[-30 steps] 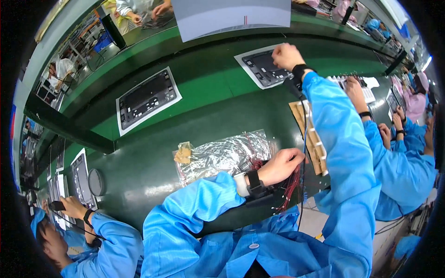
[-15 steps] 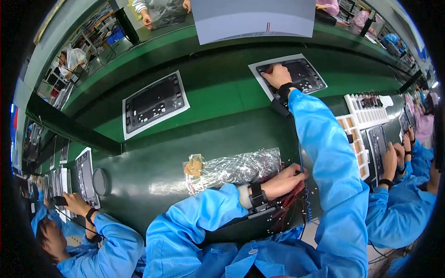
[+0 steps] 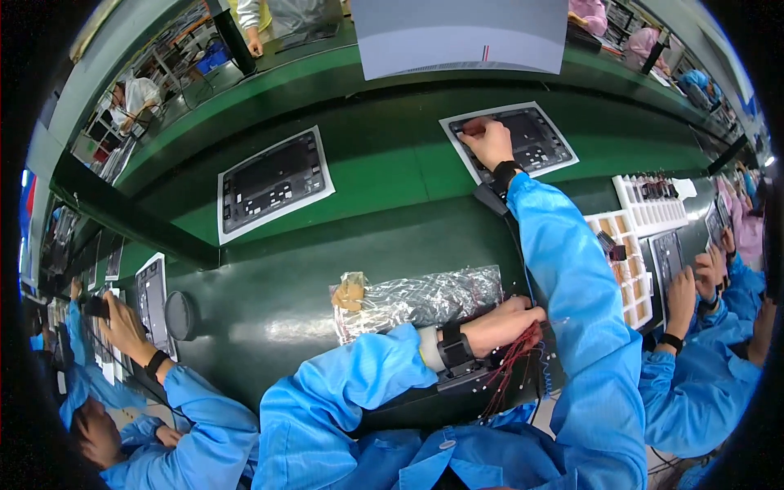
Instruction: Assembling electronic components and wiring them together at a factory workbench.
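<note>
Up on the green conveyor belt (image 3: 384, 175), the right hand (image 3: 488, 140) is stretched out with its fingers curled down onto the near left corner of a dark flat panel (image 3: 523, 139) that lies on a white sheet; whether the fingers pinch anything there is too small to tell. A black band wraps that wrist. Lower, the left hand (image 3: 506, 322) rests knuckles up at the bench edge, fingers bent onto a bundle of thin red wires (image 3: 514, 371) that fans downward beneath it; the closure of the fingers around them cannot be made out. A grey and black strap sits on this wrist as well.

Just left of the left hand lies a crinkled silver foil bag (image 3: 425, 298), long and shiny, with a small tan pad (image 3: 351, 292) on its left end. Farther left on the belt, a second dark panel (image 3: 273, 181) lies on its own white sheet, well apart from the first. At the right, a white tray (image 3: 629, 278) with small square pockets holds brownish pieces, and another white tray (image 3: 653, 200) stands beyond it. A plain grey-white sign (image 3: 461, 37) with a thin red mark hangs at the top. Co-workers in blue coats work on both sides.
</note>
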A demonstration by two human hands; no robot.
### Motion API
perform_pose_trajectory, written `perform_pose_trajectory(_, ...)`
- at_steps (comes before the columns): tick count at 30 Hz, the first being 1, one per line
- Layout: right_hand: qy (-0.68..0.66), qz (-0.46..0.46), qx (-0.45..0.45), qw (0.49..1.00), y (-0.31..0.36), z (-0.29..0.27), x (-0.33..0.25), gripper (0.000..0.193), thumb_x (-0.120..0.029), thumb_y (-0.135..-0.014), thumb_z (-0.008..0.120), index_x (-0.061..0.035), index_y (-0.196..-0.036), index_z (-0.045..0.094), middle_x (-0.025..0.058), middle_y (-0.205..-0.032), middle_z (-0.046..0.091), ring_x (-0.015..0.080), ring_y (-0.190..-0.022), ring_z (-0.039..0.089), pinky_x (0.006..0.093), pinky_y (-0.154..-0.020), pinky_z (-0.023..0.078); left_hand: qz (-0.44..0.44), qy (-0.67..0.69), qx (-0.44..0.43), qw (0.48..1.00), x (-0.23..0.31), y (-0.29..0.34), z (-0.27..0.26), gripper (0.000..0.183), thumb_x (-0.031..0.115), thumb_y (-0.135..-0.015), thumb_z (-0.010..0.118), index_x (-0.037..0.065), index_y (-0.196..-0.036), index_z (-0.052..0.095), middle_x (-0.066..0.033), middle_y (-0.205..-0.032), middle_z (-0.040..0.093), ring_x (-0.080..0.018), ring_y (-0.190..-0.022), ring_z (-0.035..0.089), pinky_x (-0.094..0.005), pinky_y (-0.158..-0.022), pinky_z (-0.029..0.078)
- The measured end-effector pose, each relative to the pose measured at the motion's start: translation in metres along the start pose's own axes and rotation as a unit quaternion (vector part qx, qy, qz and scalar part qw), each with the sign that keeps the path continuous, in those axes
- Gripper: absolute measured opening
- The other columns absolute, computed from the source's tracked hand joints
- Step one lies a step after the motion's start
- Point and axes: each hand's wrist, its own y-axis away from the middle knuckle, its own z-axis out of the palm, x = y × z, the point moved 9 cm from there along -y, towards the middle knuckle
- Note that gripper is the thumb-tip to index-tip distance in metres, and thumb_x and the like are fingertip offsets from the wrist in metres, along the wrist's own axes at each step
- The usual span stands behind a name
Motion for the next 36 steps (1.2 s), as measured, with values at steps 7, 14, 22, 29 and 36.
perform_pose_trajectory(7,0.008,-0.044,-0.038,0.998,-0.001,0.000,-0.001,0.021,-0.014,-0.079,0.068,-0.0016,-0.095,0.072,0.0186,-0.089,0.071,0.0319,-0.086,0.069,0.0388,-0.081,0.054,0.028,-0.054,0.020,0.998,0.038,0.017,-0.008,0.058,0.021,-0.097,0.050,-0.009,-0.140,0.026,-0.0078,-0.070,0.059,-0.0131,-0.059,0.055,-0.0251,-0.056,0.047)
perform_pose_trajectory(14,0.066,-0.108,-0.048,0.991,0.005,-0.006,-0.007,0.024,-0.012,-0.079,0.062,-0.0012,-0.098,0.071,0.0243,-0.090,0.067,0.0395,-0.091,0.064,0.0459,-0.087,0.050,0.189,-0.057,0.126,0.972,0.128,0.018,-0.090,0.025,0.013,-0.097,0.044,-0.001,-0.109,0.062,0.0009,-0.066,0.053,-0.0075,-0.055,0.049,-0.0216,-0.050,0.042)
perform_pose_trajectory(22,0.037,-0.129,-0.079,0.988,0.010,0.000,-0.006,0.024,-0.007,-0.078,0.063,0.0019,-0.100,0.070,0.0233,-0.097,0.064,0.0397,-0.096,0.061,0.0453,-0.085,0.049,0.203,-0.600,0.416,0.652,0.241,0.006,-0.206,0.041,0.029,-0.080,0.062,0.007,-0.114,0.067,-0.0194,-0.105,0.069,-0.0359,-0.099,0.065,-0.0405,-0.089,0.051)
perform_pose_trajectory(29,0.077,-0.189,-0.088,0.975,0.012,0.000,-0.008,0.021,-0.004,-0.081,0.053,0.0044,-0.093,0.068,0.0253,-0.101,0.063,0.0429,-0.097,0.058,0.0482,-0.088,0.046,0.114,-0.610,0.434,0.654,0.233,-0.040,-0.219,0.053,0.033,-0.078,0.060,0.015,-0.127,0.062,-0.0221,-0.114,0.065,-0.0374,-0.107,0.062,-0.0447,-0.095,0.048)
perform_pose_trajectory(36,0.116,-0.229,-0.120,0.959,0.015,0.018,-0.005,0.028,-0.001,-0.082,0.051,0.0048,-0.104,0.066,0.0216,-0.117,0.062,0.0399,-0.108,0.056,0.0432,-0.097,0.044,0.114,-0.616,0.431,0.649,0.230,-0.046,-0.221,0.053,0.035,-0.077,0.061,0.017,-0.127,0.062,-0.0214,-0.111,0.067,-0.0380,-0.106,0.063,-0.0460,-0.093,0.049)
